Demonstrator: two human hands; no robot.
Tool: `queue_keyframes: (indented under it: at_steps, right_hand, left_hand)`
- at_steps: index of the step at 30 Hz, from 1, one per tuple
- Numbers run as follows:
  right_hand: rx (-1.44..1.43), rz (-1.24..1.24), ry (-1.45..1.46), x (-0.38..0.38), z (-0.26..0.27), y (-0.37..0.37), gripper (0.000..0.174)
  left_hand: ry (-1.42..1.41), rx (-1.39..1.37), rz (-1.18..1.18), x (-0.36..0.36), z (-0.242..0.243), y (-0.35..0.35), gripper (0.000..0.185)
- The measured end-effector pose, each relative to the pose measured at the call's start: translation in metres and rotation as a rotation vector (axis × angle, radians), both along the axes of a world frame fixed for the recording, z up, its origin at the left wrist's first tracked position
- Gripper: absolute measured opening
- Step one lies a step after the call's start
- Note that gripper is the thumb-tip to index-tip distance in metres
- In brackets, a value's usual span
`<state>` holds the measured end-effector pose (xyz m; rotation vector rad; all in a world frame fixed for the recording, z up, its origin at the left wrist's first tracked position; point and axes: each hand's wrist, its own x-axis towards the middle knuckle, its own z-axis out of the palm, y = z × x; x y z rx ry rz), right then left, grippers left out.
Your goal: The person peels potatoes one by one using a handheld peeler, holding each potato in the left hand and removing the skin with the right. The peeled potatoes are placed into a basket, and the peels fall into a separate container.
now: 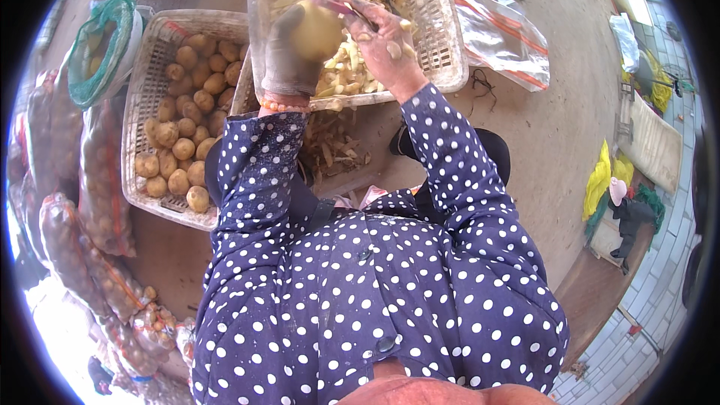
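Observation:
In a grey-brown knit glove, my left hand [288,59] grips a peeled, pale yellow potato [316,31] above a white plastic crate [394,95]. Bare and dotted with bits of peel, my right hand [384,39] is closed around a small hand tool with a reddish part [336,4], close to the potato's upper right side. The tool is blurred, probably a peeler. Beneath both hands, the crate holds brown and yellow potato peelings [351,70]. Unpeeled potatoes [188,118] fill much of a second plastic crate [169,211] at the left.
Mesh sacks of potatoes [107,180] stand and lie along the left side. A bucket with green netting [101,50] is beyond the potato crate. Peelings [334,149] lie on the floor between my legs. A clear plastic bag [503,39] lies right of the peelings crate.

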<state>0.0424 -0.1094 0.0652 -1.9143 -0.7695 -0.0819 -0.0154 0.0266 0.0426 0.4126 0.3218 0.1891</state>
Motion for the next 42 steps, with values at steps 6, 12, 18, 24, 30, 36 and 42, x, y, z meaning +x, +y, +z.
queue_keyframes:
  at_steps: [6,12,18,24,30,36,42]
  right_hand:
    - [-0.064,0.034,0.332,-0.039,-0.006,-0.024,0.031]
    - [0.052,-0.034,0.393,-0.036,0.012,-0.042,0.027]
    - [0.009,-0.089,0.398,-0.016,0.017,-0.011,0.026]
    - [0.115,-0.010,0.435,-0.066,-0.011,-0.031,0.035]
    - [0.068,-0.066,0.182,-0.062,-0.007,-0.033,0.038]
    - [-0.190,-0.021,0.056,-0.070,-0.021,-0.039,0.042]
    - [0.009,-0.077,0.218,-0.062,-0.019,-0.047,0.036]
  left_hand:
    - [-0.035,0.001,0.043,0.000,-0.001,0.010,0.047]
    - [-0.047,-0.030,-0.022,0.005,-0.013,0.007,0.051]
    - [0.024,-0.223,0.006,0.004,-0.001,-0.008,0.044]
    - [0.101,-0.037,-0.011,0.002,-0.029,0.008,0.046]
    - [0.173,-0.079,0.109,0.005,-0.014,-0.006,0.045]
    - [0.202,-0.072,0.072,-0.001,-0.009,0.001,0.051]
    - [0.138,-0.066,0.084,0.004,0.001,-0.005,0.059]
